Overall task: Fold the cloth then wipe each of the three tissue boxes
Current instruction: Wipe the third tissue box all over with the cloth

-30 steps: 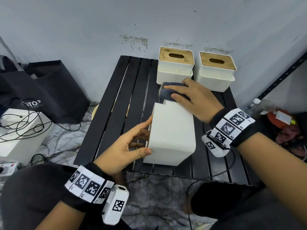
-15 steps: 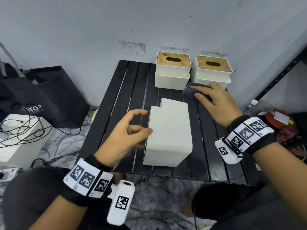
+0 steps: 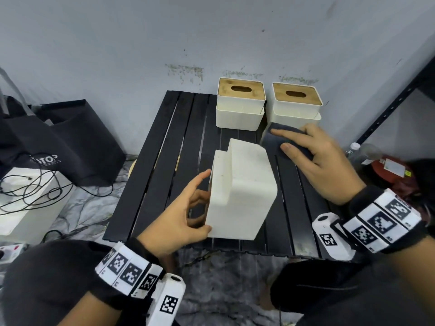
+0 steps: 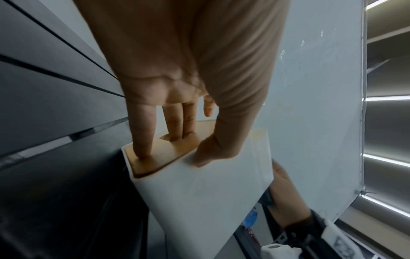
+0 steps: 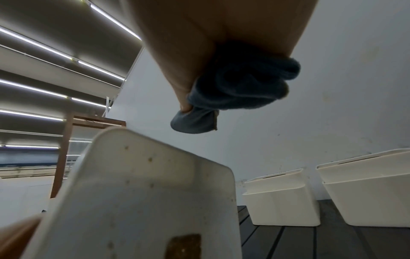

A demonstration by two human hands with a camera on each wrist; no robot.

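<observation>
Cloth (image 3: 280, 142) now beside right box (image 3: 295, 103)

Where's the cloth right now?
In the head view the dark cloth is in the right hand, right of the tipped tissue box and just in front of the back-right tissue box.

One tissue box (image 3: 242, 196) lies on its side near the surface's (image 3: 160, 175) front edge, at the middle. Two upright tissue boxes (image 3: 240, 107) stand side by side along the back edge toward the right corner. The cloth (image 3: 275, 140) sits between them, right of the tipped box.
</observation>
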